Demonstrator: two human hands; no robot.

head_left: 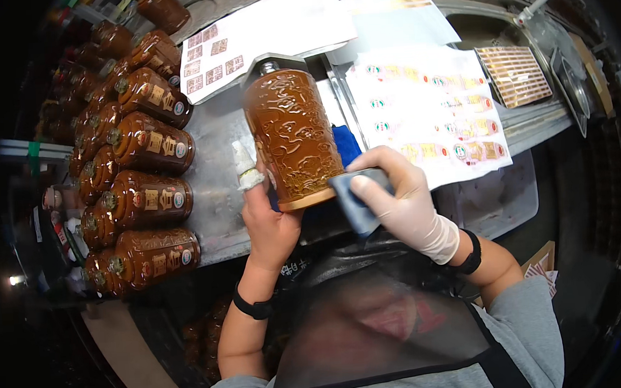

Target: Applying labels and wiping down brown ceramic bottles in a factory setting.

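Note:
My left hand (268, 217), with a white taped fingertip, grips the lower left side of a brown embossed ceramic bottle (292, 135), which lies tilted with its base toward me over the metal worktable (216, 136). My right hand (402, 200), in a pale glove, presses a grey-blue flat pad (353, 202) against the bottle's base at its right edge. A blue cloth (347, 144) shows behind the bottle.
Several labelled brown bottles (149, 199) lie in rows on the left. Sheets of stickers (429, 114) cover the table's right side, more label sheets (246, 36) lie at the back, and a gold sheet (515, 74) rests at far right.

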